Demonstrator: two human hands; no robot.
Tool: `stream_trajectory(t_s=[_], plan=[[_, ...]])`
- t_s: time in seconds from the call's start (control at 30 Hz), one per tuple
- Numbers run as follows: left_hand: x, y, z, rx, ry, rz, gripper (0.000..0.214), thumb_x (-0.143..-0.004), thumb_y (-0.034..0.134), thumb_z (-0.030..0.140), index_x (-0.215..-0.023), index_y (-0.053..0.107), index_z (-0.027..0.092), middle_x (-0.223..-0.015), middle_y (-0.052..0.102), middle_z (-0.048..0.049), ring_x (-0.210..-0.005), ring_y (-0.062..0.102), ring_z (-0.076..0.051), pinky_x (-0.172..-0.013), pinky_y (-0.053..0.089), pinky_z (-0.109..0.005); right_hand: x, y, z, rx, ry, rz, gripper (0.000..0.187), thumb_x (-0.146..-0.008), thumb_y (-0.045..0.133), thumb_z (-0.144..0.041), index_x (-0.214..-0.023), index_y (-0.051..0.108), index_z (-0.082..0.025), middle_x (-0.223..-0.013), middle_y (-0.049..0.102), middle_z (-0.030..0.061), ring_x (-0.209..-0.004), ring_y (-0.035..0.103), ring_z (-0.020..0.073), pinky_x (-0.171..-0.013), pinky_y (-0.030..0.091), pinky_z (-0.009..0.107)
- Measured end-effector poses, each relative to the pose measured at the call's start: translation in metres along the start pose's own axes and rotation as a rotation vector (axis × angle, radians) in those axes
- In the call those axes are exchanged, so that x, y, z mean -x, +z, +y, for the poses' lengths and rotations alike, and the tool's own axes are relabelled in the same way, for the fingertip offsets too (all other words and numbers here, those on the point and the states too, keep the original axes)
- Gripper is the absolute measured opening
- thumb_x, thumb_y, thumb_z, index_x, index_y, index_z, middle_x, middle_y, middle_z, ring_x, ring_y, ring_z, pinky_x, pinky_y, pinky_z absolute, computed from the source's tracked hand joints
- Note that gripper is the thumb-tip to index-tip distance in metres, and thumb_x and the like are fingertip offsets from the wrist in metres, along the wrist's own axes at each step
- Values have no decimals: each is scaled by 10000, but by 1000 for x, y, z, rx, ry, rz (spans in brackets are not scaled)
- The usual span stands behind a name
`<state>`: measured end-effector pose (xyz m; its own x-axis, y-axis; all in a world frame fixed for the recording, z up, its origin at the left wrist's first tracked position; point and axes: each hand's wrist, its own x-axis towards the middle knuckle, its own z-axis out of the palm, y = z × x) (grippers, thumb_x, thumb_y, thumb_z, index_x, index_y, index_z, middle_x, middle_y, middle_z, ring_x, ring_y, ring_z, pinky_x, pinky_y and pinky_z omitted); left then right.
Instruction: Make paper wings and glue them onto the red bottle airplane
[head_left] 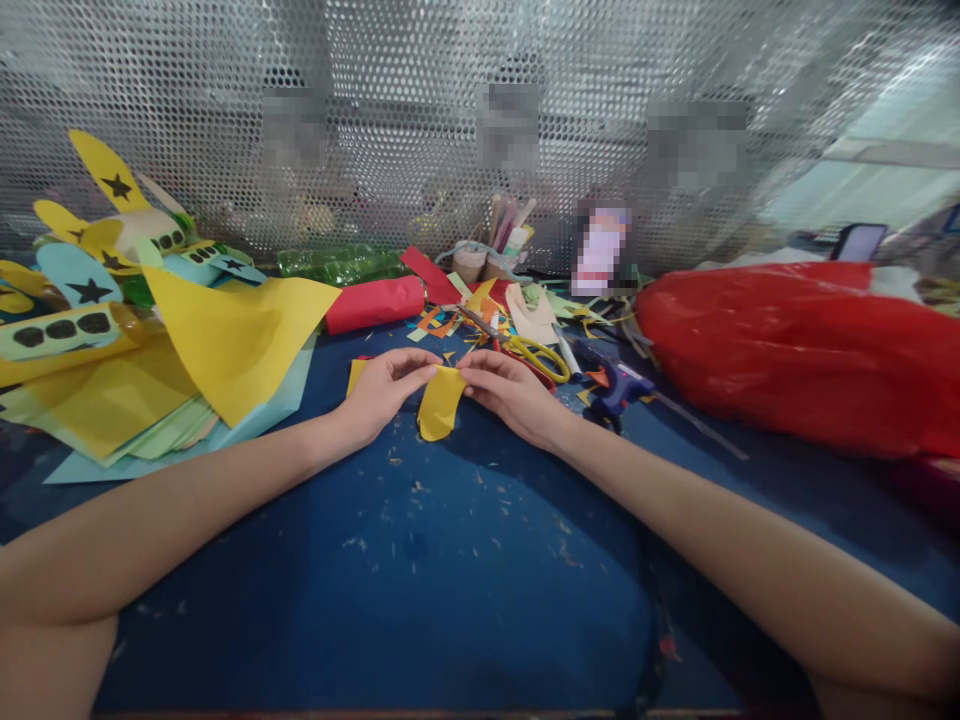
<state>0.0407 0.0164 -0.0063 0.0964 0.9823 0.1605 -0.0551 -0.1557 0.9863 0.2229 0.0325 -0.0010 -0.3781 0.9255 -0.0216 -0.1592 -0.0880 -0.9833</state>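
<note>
- Yellow paper strip (pixel 441 408) with a rounded lower end, held up by its top edge between two bare hands, near the middle of a blue tabletop (pixel 405 610).
- Left hand (pixel 375 395): thumb and fingertips pinch the strip's top left corner; another bit of yellow paper (pixel 355 374) shows just beside this hand.
- Right hand (pixel 517 398): thumb and fingertips pinch the top right corner.
- Just beyond the right hand: yellow-handled scissors (pixel 541 357) among colourful paper scraps (pixel 437 322), with a blue glue gun (pixel 621 385) to their right.
- Beyond the left hand: a red cylinder (pixel 376 304) lying on its side, a green bottle (pixel 337 264) behind it.
- Far left: a curled yellow sheet (pixel 244 340) over stacked paper, near model planes with black stars.
- Far right: a bulging red plastic bag (pixel 802 350).
</note>
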Motion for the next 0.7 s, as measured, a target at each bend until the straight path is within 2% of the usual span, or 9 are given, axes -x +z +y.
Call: stream_trajectory(t_s=[0.33,0.7], plan=[[0,1,2,5,-20,-7,172,-691,708,302,-806,678,177,-873,693,-37,-869,612,-186,-864,458,-350,0,-1,1,-25,6,-16,146,-675,774,-255,-775,676,-214,-789,608,-22,-718,543,92,-770,455,270],[0,0,0,-43,2,12,198,-693,707,333,-804,672,174,-883,700,-44,-887,625,-195,-847,473,-344,-2,0,0,-51,-8,-16,80,-693,734,-266,-725,697,-203,-799,615,-2,-721,525,102,-764,452,269]])
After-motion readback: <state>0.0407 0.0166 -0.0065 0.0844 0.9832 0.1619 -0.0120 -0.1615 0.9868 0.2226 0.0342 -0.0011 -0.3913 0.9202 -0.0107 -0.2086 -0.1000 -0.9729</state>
